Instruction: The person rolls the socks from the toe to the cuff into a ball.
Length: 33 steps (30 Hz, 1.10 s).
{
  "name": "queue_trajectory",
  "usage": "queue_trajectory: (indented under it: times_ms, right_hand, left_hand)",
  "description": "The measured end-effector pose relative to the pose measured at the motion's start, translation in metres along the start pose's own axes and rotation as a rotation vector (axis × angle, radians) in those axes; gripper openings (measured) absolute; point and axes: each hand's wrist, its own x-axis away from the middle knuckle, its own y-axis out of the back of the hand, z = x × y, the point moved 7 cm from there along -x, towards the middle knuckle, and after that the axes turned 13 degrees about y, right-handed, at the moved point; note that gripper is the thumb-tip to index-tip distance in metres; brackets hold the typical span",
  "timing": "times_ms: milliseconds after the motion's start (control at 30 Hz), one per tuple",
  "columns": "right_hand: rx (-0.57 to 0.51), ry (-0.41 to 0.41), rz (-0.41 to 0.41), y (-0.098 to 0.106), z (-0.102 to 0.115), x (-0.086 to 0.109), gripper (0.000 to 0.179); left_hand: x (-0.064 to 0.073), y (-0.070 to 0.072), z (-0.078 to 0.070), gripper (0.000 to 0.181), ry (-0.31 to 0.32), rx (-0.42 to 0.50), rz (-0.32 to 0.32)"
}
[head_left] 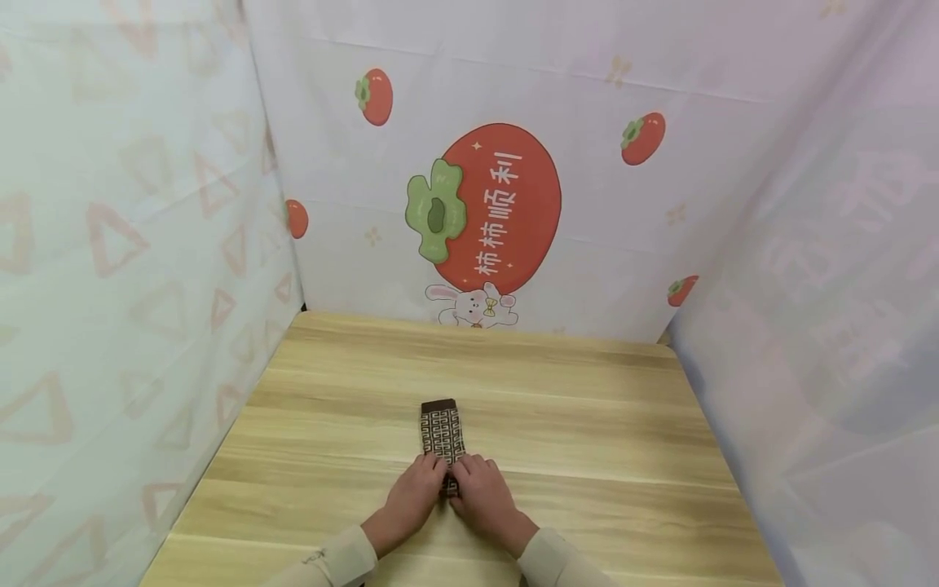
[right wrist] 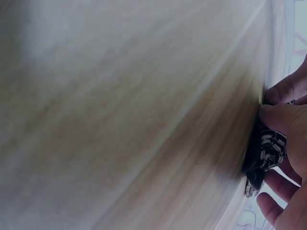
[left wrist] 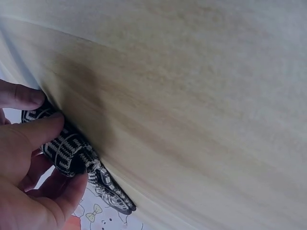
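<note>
A dark brown knit sock (head_left: 443, 432) with a pale key pattern lies lengthwise on the table, its plain dark end pointing away from me. My left hand (head_left: 414, 493) pinches its near part from the left, thumb and fingers bent around the fabric. From the right, my right hand (head_left: 486, 499) grips the same near part, the two hands almost meeting. In the left wrist view the sock (left wrist: 62, 148) bulges in a fold between thumb and fingers. The right wrist view shows bunched fabric (right wrist: 271, 148) under the fingers, partly hidden by the hand.
The wood-grain table (head_left: 587, 432) surrounds the sock on all sides. Behind it hangs a white cloth (head_left: 330, 244) printed with persimmons and a rabbit. Further patterned cloths, the left cloth (head_left: 147, 269) and the right cloth (head_left: 822, 326), flank the table.
</note>
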Motion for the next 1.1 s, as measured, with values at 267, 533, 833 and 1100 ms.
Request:
queue_trajectory:
  times_ms: [267, 533, 833, 1100]
  right_hand:
    - [-0.002, -0.001, -0.012, 0.001, -0.001, -0.002, 0.034]
    - [-0.030, 0.011, -0.012, 0.001, -0.004, -0.006, 0.026]
    - [-0.072, 0.010, 0.033, 0.002, -0.008, -0.010, 0.025]
    - [-0.137, -0.053, 0.151, -0.004, -0.017, -0.014, 0.023]
  left_hand:
    - [-0.002, -0.001, 0.005, 0.021, 0.018, 0.058, -0.002]
    - [-0.006, -0.002, 0.009, 0.025, 0.017, 0.068, 0.045]
    - [-0.009, -0.008, 0.013, 0.029, 0.011, 0.060, 0.111]
    - [-0.010, -0.011, 0.015, 0.024, 0.034, 0.056, 0.152]
